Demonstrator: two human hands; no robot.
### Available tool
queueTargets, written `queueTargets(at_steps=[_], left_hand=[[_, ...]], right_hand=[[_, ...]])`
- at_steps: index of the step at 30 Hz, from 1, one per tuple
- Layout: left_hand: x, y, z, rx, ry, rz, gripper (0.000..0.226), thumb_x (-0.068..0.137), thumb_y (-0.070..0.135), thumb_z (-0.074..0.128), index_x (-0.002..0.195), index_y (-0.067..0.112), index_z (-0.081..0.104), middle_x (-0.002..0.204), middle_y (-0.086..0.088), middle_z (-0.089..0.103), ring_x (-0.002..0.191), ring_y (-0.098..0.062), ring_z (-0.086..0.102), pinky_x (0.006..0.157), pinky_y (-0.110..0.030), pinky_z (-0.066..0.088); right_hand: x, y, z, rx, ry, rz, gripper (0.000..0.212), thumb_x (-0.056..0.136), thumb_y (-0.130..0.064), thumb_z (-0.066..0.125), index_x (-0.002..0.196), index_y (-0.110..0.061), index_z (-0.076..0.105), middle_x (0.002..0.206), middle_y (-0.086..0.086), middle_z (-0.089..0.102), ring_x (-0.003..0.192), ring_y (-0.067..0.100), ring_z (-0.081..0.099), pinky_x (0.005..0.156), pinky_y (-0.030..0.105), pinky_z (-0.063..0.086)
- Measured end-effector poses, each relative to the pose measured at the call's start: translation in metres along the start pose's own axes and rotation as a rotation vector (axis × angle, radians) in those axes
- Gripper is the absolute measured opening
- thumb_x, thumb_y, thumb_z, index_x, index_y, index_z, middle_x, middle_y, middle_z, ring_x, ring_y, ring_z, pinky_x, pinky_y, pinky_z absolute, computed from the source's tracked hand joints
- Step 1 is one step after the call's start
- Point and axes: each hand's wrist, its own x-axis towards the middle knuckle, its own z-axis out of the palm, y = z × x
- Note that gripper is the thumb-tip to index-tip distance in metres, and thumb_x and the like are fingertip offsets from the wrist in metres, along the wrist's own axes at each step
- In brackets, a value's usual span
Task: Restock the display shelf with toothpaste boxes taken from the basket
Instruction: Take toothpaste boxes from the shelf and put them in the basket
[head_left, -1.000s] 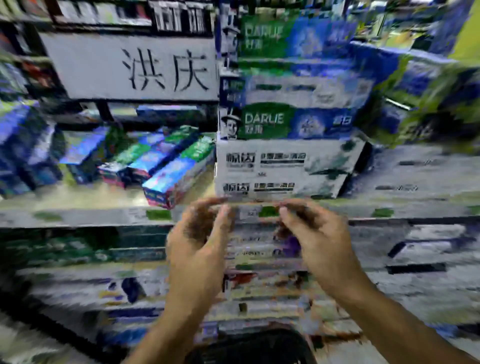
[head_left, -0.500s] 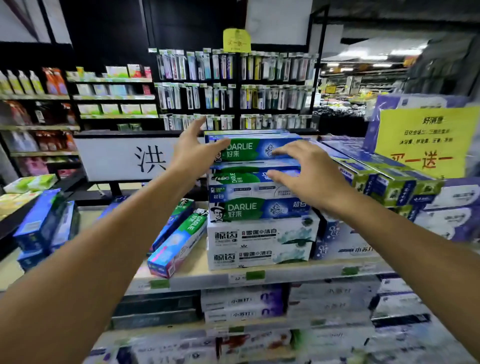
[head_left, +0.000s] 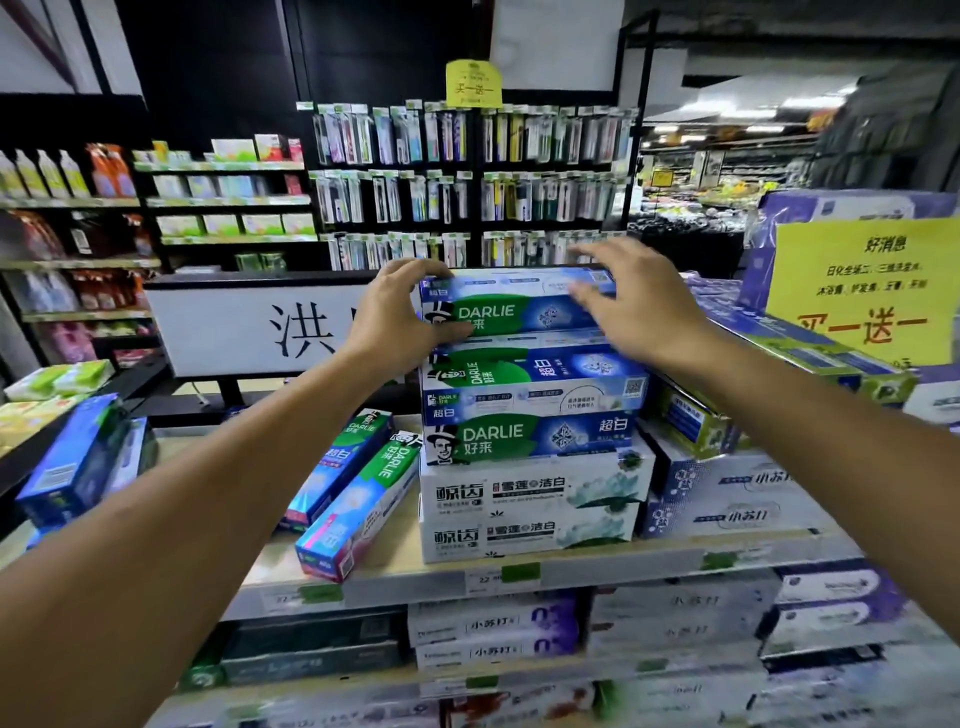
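A green-and-blue Darlie toothpaste box (head_left: 519, 312) lies on top of a stack of similar Darlie boxes (head_left: 530, 441), which rests on two white boxes (head_left: 530, 512) on the display shelf (head_left: 597, 569). My left hand (head_left: 395, 312) grips the top box's left end, fingers curled over its top and thumb on its front. Over the right part of that box, my right hand (head_left: 634, 306) touches it with spread fingers. The basket is out of view.
Two loose toothpaste boxes (head_left: 363, 499) lie angled left of the stack, with blue boxes (head_left: 78, 462) farther left. Purple-and-white boxes (head_left: 737, 499) and a yellow sign (head_left: 862, 291) crowd the right. A white sign (head_left: 234, 327) and a toothbrush rack (head_left: 467, 182) stand behind.
Both hands rose from below the shelf edge to the top of the stack. The left hand has closed around the top box's left end; the right hand moved onto its right part.
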Motion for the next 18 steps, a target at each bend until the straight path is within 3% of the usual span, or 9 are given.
queueTargets(at_steps=[3,5,7,9,11,13,14,16,18], left_hand=[[-0.008,0.007,-0.004,-0.024,0.016,0.032,0.059,0.068,0.029,0.089,0.12,0.024,0.062,0.125,0.004,0.058,0.108,-0.012,0.052,0.093,-0.029,0.041],[-0.015,0.015,-0.01,-0.081,0.04,0.041,0.054,0.07,0.02,0.088,0.117,0.023,0.061,0.114,0.002,0.065,0.102,-0.018,0.06,0.09,-0.036,0.052],[-0.024,0.022,-0.02,-0.09,0.104,0.122,0.05,0.071,0.011,0.087,0.114,0.02,0.063,0.106,0.002,0.067,0.097,-0.019,0.064,0.086,-0.037,0.056],[-0.032,0.024,-0.036,-0.076,0.171,0.195,0.05,0.07,0.009,0.087,0.113,0.018,0.064,0.102,0.008,0.068,0.094,-0.011,0.065,0.084,-0.025,0.055],[-0.047,0.02,-0.054,-0.056,0.225,0.197,0.05,0.07,0.014,0.087,0.113,0.023,0.063,0.099,0.022,0.065,0.091,0.004,0.063,0.08,-0.008,0.049],[-0.064,0.018,-0.07,-0.066,0.274,0.161,0.051,0.069,0.023,0.088,0.113,0.029,0.061,0.097,0.03,0.062,0.087,0.012,0.061,0.078,-0.003,0.046],[-0.074,0.015,-0.076,-0.078,0.294,0.129,0.053,0.069,0.027,0.088,0.112,0.032,0.059,0.096,0.032,0.062,0.086,0.013,0.062,0.078,-0.005,0.048],[-0.096,0.01,-0.087,-0.106,0.324,0.062,0.054,0.067,0.033,0.087,0.111,0.037,0.055,0.093,0.036,0.064,0.086,0.013,0.063,0.079,-0.007,0.049],[-0.119,0.005,-0.095,-0.16,0.355,0.028,0.05,0.066,0.036,0.086,0.106,0.04,0.057,0.094,0.039,0.065,0.088,0.015,0.064,0.078,-0.004,0.048]], right_hand=[[0.049,0.002,-0.009,0.106,-0.071,0.136,0.042,0.101,-0.016,0.051,0.142,-0.023,0.048,0.15,0.01,0.042,0.11,0.024,0.059,0.088,0.031,0.046],[0.077,0.003,-0.016,0.143,-0.23,0.21,0.049,0.096,-0.001,0.053,0.138,-0.025,0.052,0.149,0.008,0.044,0.096,0.017,0.059,0.073,0.025,0.049],[0.098,0.001,-0.019,0.109,-0.439,0.234,0.06,0.088,0.009,0.056,0.138,-0.025,0.052,0.15,0.009,0.043,0.122,0.025,0.05,0.092,0.034,0.049],[0.113,-0.005,-0.013,-0.071,-0.622,0.184,0.065,0.087,0.008,0.058,0.143,-0.025,0.048,0.153,0.01,0.037,0.134,0.03,0.042,0.108,0.044,0.041],[0.118,-0.007,0.0,-0.218,-0.73,0.117,0.055,0.094,0.002,0.053,0.144,-0.018,0.048,0.152,0.013,0.039,0.122,0.02,0.054,0.098,0.037,0.048],[0.118,-0.006,0.013,-0.243,-0.676,0.034,0.038,0.098,-0.005,0.054,0.136,-0.005,0.055,0.136,0.016,0.056,0.078,0.003,0.066,0.064,0.021,0.052],[0.115,-0.009,0.016,-0.282,-0.595,-0.013,0.032,0.098,-0.008,0.055,0.13,-0.001,0.058,0.126,0.016,0.061,0.07,0.004,0.065,0.057,0.019,0.048],[0.105,-0.016,0.018,-0.334,-0.422,-0.077,0.026,0.095,-0.013,0.061,0.118,-0.001,0.063,0.115,0.019,0.065,0.086,0.025,0.064,0.066,0.029,0.047],[0.087,-0.033,0.007,-0.362,-0.284,-0.208,0.03,0.089,-0.023,0.07,0.114,-0.009,0.065,0.109,0.015,0.066,0.092,0.029,0.059,0.075,0.037,0.046]])
